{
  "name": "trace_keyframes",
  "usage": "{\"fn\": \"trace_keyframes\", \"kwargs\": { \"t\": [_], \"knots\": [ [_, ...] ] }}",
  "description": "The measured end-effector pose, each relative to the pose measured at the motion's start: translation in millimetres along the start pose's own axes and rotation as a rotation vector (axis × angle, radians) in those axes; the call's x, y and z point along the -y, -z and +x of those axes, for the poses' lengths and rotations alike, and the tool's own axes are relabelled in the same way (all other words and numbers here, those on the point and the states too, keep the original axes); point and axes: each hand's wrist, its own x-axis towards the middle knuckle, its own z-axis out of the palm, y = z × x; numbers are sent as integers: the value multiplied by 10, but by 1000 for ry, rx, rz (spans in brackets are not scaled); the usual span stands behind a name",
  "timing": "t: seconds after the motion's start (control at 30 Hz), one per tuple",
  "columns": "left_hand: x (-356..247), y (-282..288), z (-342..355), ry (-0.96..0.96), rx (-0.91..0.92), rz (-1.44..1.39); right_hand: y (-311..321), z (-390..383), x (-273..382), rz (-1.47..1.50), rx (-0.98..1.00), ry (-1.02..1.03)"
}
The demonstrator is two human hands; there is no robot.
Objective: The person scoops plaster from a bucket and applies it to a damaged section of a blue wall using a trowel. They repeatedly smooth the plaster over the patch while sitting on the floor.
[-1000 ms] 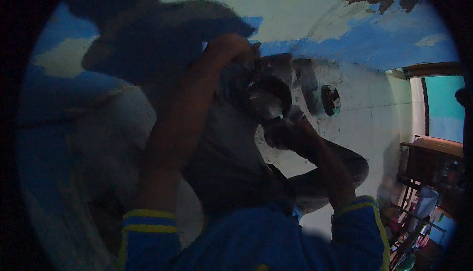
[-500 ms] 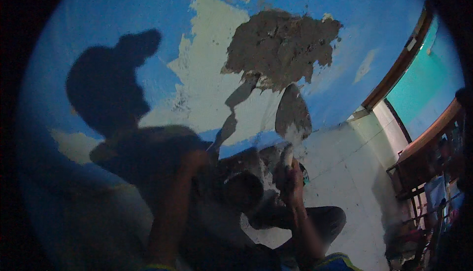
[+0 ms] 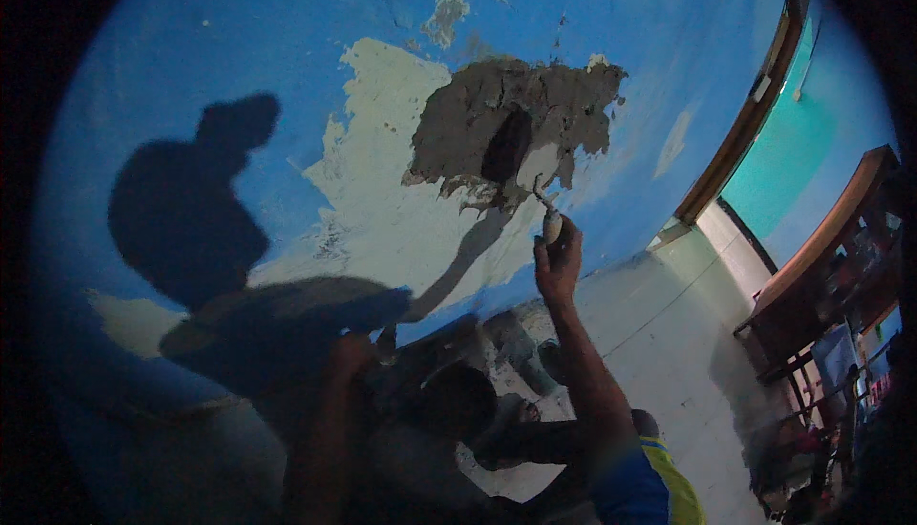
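Observation:
My right hand [image 3: 559, 262] is raised to the wall, its fingers wrapped round the pale handle of a trowel [image 3: 552, 227]. The trowel's blade lies against the lower part of a rough patch of wet grey mortar [image 3: 449, 128]. Around that patch, the blue paint has come off and shows pale plaster [image 3: 382, 105]. My left hand [image 3: 355, 353] is low, in deep shade at the wall's foot; its fingers are too dark to make out. Near it, a dark round shape [image 3: 458, 401] cannot be identified.
The blue wall [image 3: 315, 9] carries my shadow [image 3: 181, 210] on the left. Pale floor tiles [image 3: 659, 334] run along the right, towards brown wooden furniture [image 3: 831, 248] with cluttered things beneath it. A brown frame [image 3: 750, 105] edges a turquoise surface.
My right hand has moved up from low near the floor, bringing the trowel's blade from below the mortar onto it. The view has shifted slightly.

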Motion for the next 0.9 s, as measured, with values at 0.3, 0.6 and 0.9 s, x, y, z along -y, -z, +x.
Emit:
{"fn": "trace_keyframes", "kwargs": {
  "t": [0.3,0.6,0.9],
  "knots": [
    [43,-130,171,42,99,86,841,1620,-557,-614,169,606],
    [-282,134,-144,-15,71,77,984,2354,-504,-796,242,732],
    [-392,215,-297,-122,-26,76,1019,2409,-625,-868,326,539]
  ]
}}
